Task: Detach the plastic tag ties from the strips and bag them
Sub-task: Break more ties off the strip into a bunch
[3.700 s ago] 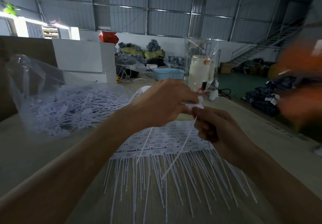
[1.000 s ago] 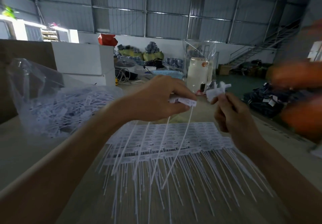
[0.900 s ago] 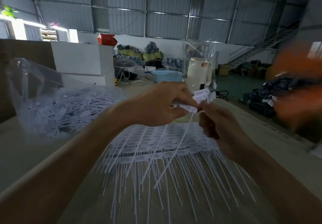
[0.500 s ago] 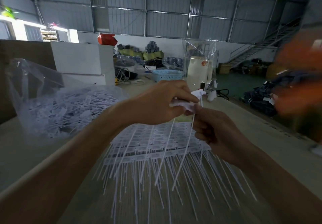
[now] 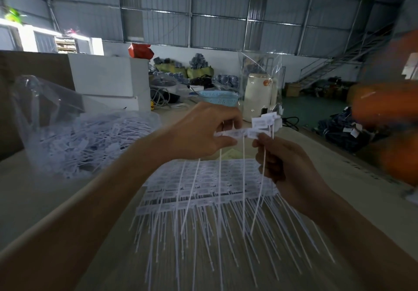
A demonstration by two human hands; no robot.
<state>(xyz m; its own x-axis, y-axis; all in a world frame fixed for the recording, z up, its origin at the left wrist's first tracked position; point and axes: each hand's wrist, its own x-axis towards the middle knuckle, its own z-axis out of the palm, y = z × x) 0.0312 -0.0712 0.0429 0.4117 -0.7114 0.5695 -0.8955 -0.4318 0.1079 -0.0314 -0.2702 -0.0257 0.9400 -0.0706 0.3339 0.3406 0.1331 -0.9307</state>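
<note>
Detaching step. Left hand (image 5: 199,134) pinched strip (image 5: 237,133) above stack (image 5: 203,184); right hand (image 5: 285,161) pinched end tie (image 5: 263,155) at 3 o'clock of left. Next, likely: twist tie free, carry it to bag (image 5: 74,136) at 9 o'clock.

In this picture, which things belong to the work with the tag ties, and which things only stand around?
Belong to the job:
- left hand, gripping detached tag ties
- right hand, pinching the strip piece
- strips on the table
- clear bag of ties

Only standing around:
- blue basket
- white boxes
- cream appliance
</note>
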